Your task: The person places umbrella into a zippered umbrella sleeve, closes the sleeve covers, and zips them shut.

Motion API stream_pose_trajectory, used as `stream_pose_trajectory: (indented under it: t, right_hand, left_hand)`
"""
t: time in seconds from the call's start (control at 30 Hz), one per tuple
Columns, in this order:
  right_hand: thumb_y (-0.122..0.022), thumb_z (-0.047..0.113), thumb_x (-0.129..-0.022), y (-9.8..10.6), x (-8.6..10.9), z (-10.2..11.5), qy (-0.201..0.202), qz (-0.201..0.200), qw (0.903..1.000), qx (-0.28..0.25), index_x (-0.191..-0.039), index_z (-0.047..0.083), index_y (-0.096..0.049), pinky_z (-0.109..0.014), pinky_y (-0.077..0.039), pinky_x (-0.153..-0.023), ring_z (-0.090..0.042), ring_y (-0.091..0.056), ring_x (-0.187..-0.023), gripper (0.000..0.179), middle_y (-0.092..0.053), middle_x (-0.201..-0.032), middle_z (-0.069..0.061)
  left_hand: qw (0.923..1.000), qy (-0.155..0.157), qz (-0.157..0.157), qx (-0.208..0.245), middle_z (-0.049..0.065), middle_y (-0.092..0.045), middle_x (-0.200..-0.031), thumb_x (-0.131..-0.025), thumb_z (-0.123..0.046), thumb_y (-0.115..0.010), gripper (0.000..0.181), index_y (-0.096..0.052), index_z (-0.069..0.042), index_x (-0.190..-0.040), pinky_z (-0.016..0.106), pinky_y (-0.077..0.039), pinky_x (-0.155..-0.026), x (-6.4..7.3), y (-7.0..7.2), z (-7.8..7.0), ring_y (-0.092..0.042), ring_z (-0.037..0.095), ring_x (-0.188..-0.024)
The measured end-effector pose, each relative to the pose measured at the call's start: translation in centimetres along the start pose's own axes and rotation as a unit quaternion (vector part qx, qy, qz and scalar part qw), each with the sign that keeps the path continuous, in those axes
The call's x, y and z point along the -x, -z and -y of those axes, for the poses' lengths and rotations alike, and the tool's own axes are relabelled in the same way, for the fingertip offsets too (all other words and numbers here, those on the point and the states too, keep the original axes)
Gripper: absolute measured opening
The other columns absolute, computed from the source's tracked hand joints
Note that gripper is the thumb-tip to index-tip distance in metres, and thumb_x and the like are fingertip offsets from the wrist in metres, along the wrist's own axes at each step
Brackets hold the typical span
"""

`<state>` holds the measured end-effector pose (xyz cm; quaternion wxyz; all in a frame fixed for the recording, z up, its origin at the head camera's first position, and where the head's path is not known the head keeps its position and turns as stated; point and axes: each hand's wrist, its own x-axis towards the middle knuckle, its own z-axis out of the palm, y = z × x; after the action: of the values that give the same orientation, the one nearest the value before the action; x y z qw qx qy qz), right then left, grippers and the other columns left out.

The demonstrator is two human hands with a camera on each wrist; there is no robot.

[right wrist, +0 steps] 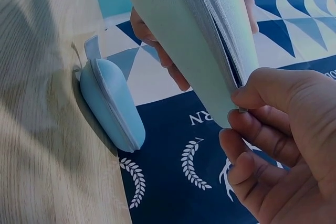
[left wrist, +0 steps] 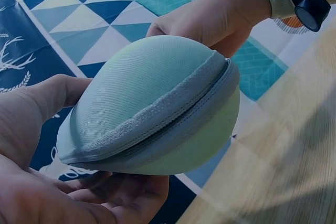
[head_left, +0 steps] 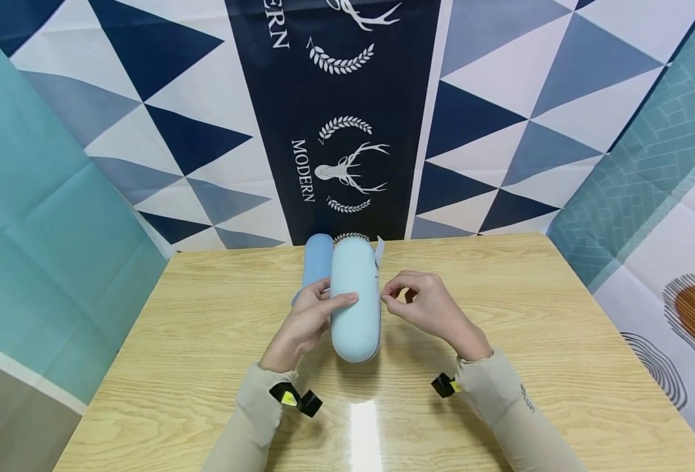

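Observation:
A pale mint zippered case [head_left: 355, 301], long and rounded, is held off the table by my left hand [head_left: 312, 311]. The left thumb lies across its upper face and the other fingers support it from below. Along its side runs a grey zipper [left wrist: 157, 119], with a dark narrow gap between its two edges. My right hand [head_left: 427, 305] is at the case's right side. In the right wrist view, its thumb and forefinger pinch the zipper pull [right wrist: 242, 110], which they mostly cover. The inside of the case is hidden.
A second, blue zippered case [head_left: 318, 259] with a fabric loop [right wrist: 93, 47] rests on the wooden table [head_left: 206, 341] behind the left hand, near the back edge. A patterned cloth wall [head_left: 347, 131] stands directly behind the table, and further cloths hang at both sides.

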<state>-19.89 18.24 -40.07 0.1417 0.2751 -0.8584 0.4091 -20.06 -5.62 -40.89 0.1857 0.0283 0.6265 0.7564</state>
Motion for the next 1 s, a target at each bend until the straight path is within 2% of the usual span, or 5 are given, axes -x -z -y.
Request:
stream_pose_trajectory:
  t: [0.13, 0.43, 1.0]
  right_hand:
    - [-0.074, 0.002, -0.086, 0.03, -0.03, 0.0, 0.001, 0.001, 1.0, -0.002, -0.086, 0.012, -0.078, -0.041, -0.056, -0.061, -0.011, -0.064, -0.077, 0.011, -0.071, -0.083, 0.007]
    - [-0.074, 0.002, -0.086, 0.16, -0.04, 0.24, 0.002, 0.009, 0.9999, -0.006, -0.086, 0.01, -0.078, -0.032, -0.054, -0.061, -0.009, -0.063, -0.077, 0.009, -0.071, -0.083, 0.008]
    - [-0.074, 0.002, -0.086, 0.1, 0.02, 0.39, 0.005, 0.016, 0.9998, -0.01, -0.086, 0.013, -0.077, -0.03, -0.053, -0.059, -0.01, -0.063, -0.076, 0.012, -0.071, -0.083, 0.007]
  left_hand:
    - [1.0, -0.006, 0.004, -0.002, 0.021, -0.059, -0.143, -0.091, -0.018, -0.076, 0.071, -0.041, 0.0, -0.15, 0.044, -0.055, -0.099, 0.06, 0.01, -0.07, -0.063, 0.03, -0.124]
    - [0.9999, -0.011, 0.005, -0.003, 0.022, -0.061, -0.14, -0.091, -0.018, -0.076, 0.069, -0.043, 0.0, -0.149, 0.04, -0.057, -0.095, 0.1, 0.03, -0.18, -0.065, 0.028, -0.121]
    - [1.0, -0.001, -0.008, 0.003, 0.02, -0.061, -0.14, -0.089, -0.018, -0.078, 0.072, -0.042, -0.001, -0.149, 0.041, -0.056, -0.096, 0.11, 0.04, -0.32, -0.064, 0.028, -0.123]
